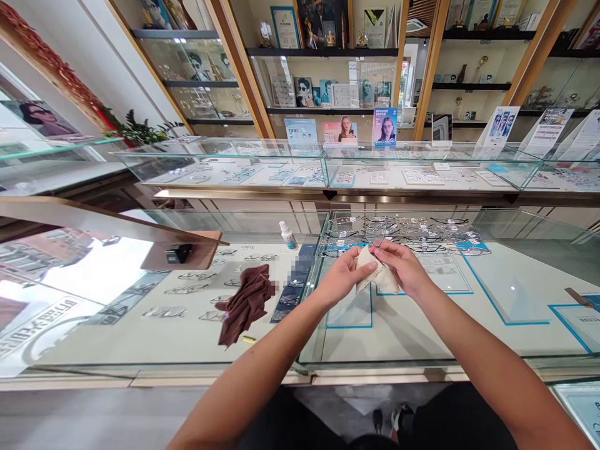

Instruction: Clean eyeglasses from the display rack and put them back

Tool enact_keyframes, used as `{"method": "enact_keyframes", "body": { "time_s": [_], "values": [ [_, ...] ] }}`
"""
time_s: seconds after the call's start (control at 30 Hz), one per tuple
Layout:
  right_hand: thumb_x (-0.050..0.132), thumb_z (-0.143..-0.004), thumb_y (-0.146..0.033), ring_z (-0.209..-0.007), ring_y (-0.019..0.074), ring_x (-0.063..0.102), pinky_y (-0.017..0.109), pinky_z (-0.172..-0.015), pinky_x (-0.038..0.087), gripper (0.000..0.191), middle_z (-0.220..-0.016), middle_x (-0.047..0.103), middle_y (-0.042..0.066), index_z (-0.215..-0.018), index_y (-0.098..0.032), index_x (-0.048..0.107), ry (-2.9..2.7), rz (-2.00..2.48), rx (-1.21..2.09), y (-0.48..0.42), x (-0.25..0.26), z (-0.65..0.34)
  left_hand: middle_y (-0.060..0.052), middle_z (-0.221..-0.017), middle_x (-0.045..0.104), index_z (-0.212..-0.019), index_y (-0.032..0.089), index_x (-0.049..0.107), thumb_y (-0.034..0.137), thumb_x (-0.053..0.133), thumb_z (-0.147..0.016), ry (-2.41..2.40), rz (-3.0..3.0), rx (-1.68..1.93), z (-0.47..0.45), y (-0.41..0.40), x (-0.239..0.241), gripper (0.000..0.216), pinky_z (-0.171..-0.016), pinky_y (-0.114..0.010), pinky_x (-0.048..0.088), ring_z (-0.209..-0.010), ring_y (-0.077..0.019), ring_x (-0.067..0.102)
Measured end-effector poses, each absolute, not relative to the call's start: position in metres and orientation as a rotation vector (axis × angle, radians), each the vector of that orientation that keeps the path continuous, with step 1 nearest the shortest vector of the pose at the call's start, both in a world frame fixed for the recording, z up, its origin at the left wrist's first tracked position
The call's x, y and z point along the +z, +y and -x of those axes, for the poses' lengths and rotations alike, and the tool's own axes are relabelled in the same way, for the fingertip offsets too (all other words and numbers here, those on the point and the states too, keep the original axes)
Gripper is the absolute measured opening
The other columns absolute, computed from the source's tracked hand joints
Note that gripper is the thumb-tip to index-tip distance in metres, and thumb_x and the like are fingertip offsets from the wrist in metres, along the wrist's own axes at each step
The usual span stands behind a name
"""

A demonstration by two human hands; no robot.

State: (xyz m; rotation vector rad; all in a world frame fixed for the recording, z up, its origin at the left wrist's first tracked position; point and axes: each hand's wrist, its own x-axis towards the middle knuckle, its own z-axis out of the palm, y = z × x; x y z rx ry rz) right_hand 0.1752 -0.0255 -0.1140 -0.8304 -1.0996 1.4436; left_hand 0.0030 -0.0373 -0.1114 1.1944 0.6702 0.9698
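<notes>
Both my hands are raised over a glass display counter (422,350). My left hand (341,276) pinches a cream cleaning cloth (375,276) from the left. My right hand (402,265) grips the same cloth from the right, fingers closed. A thin clear lens or rimless pair of glasses (375,230) sticks up from between the fingers, partly wrapped in the cloth; its exact shape is hard to make out. Under the glass lie several pairs of glasses (412,232).
A brown cloth (244,304) lies crumpled on the counter to the left. A small white spray bottle (287,235) stands behind it. A black device (179,253) sits on a wooden ledge at left. Another glass counter (328,164) and shelves stand beyond.
</notes>
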Motion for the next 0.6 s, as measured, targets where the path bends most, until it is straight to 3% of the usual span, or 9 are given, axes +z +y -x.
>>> {"method": "enact_keyframes", "body": {
  "time_s": [0.27, 0.43, 0.5, 0.6],
  "values": [
    [0.100, -0.054, -0.059, -0.100, 0.0214, 0.064, 0.036, -0.096, 0.048, 0.041, -0.097, 0.074, 0.002, -0.076, -0.028, 0.086, -1.075, 0.778, 1.492, -0.027, -0.115, -0.172, 0.000, -0.075, 0.062, -0.095, 0.013, 0.069, 0.070, 0.087, -0.071, 0.764, -1.348, 1.047, -0.005, -0.033, -0.120, 0.064, -0.065, -0.024, 0.040, -0.066, -0.0104, 0.051],
    [0.096, -0.061, -0.061, -0.117, 0.0267, 0.063, 0.041, -0.108, 0.045, 0.037, -0.100, 0.075, 0.004, -0.070, -0.027, 0.083, -1.128, 0.742, 1.436, -0.032, -0.113, -0.166, 0.001, -0.073, 0.059, -0.094, 0.014, 0.069, 0.080, 0.075, -0.077, 0.817, -1.402, 1.217, -0.010, -0.036, -0.126, 0.068, -0.062, -0.024, 0.038, -0.065, -0.0104, 0.046],
    [0.096, -0.062, -0.059, -0.116, 0.0267, 0.063, 0.040, -0.107, 0.046, 0.036, -0.101, 0.075, 0.004, -0.071, -0.026, 0.084, -1.126, 0.733, 1.451, -0.034, -0.112, -0.166, 0.002, -0.069, 0.056, -0.090, 0.015, 0.068, 0.083, 0.068, -0.081, 0.827, -1.460, 1.228, -0.010, -0.037, -0.126, 0.069, -0.062, -0.024, 0.038, -0.063, -0.0106, 0.043],
    [0.096, -0.061, -0.055, -0.101, 0.0227, 0.066, 0.036, -0.093, 0.050, 0.035, -0.097, 0.074, 0.003, -0.075, -0.025, 0.085, -1.062, 0.760, 1.507, -0.035, -0.112, -0.167, 0.001, -0.068, 0.055, -0.081, 0.016, 0.064, 0.086, 0.060, -0.084, 0.848, -1.524, 1.201, -0.008, -0.036, -0.127, 0.071, -0.063, -0.026, 0.040, -0.063, -0.0115, 0.043]
  ]
}}
